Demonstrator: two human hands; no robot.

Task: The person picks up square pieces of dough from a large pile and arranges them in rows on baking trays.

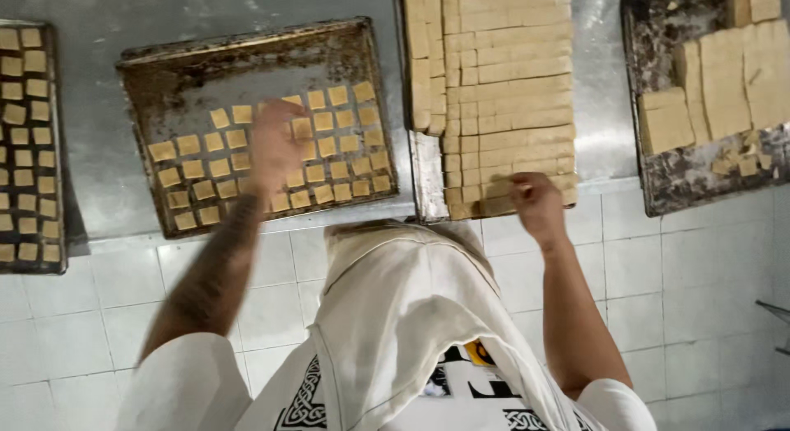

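Both bare arms reach forward. The left hand (273,143) is blurred, palm down with fingers spread; the tattooed forearm slants inward. The right hand (536,202) curls, its fingers pinched together.

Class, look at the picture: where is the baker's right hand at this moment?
In the head view, the right hand is right of centre, at the near edge of the scored dough slab, between the partly filled tray and the far-right tray.

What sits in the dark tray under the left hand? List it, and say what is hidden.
The baking tray holds rows of small dough squares across its lower part; its upper part shows bare metal. The left hand covers some squares, so the full count is hidden.
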